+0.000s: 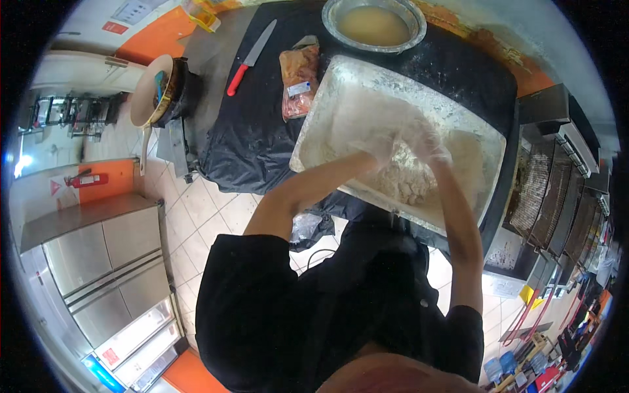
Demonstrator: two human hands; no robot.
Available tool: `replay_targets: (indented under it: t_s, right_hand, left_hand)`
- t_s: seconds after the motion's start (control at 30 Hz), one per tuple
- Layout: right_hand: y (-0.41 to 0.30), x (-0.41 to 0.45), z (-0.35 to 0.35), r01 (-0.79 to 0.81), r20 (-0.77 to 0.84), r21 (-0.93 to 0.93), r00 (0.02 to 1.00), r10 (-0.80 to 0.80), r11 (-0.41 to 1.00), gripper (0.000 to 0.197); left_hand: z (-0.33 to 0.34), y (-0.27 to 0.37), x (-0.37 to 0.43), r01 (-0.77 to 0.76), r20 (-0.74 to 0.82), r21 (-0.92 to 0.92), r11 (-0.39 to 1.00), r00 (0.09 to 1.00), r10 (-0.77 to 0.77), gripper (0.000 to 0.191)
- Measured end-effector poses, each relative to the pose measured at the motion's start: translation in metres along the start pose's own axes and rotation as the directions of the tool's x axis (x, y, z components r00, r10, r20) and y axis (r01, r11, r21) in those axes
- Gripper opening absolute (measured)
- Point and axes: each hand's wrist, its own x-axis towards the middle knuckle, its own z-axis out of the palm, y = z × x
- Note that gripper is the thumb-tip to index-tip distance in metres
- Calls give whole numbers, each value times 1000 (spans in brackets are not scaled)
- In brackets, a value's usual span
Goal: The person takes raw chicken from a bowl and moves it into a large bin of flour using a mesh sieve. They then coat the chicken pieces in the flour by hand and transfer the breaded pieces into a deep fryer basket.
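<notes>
A large metal tray (479, 118) holds pale flour (354, 108), with clumpy floured pieces (410, 184) near its front edge. Over the tray's middle, my left hand (376, 142) and my right hand (430, 142) are close together in clear plastic gloves. Both are blurred against the flour, so their fingers and anything between them cannot be made out. Behind the tray stands a round metal bowl (373, 24) of cloudy tan liquid. Left of the tray lies a clear bag of meat (300, 73), and farther left a red-handled knife (250, 56).
Black plastic sheeting (255, 132) covers the table. A pan (147, 93) with a blue utensil stands at the left. Fryer baskets (533, 191) are on the right, and a fire extinguisher (88, 180) hangs at far left. A plastic bag (304, 227) shows below the table edge.
</notes>
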Motion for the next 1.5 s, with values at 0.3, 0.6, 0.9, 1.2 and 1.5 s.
replay_targets:
  t_s: [0.3, 0.6, 0.9, 1.2, 1.5]
  right_hand:
    - [-39, -45, 15, -19, 145, -590, 981, 129, 808, 33]
    - [17, -51, -46, -203, 146, 464, 978, 152, 862, 32]
    - [10, -65, -77, -114, 11, -622, 988, 154, 775, 28]
    - [-3, -63, -79, -44, 183, -633, 961, 205, 773, 38]
    - [-37, -65, -7, 120, 266, -786, 951, 157, 607, 100]
  left_hand:
    - [5, -6, 11, 104, -58, 326, 940, 994, -90, 46]
    - [-68, 3, -14, 40, 208, -727, 686, 964, 164, 27]
    - [-42, -62, 17, 20, 155, -608, 794, 984, 93, 14]
    - [-59, -27, 9, -284, 74, -225, 932, 949, 307, 31]
    - [-6, -4, 49, 183, 168, -95, 978, 972, -166, 45]
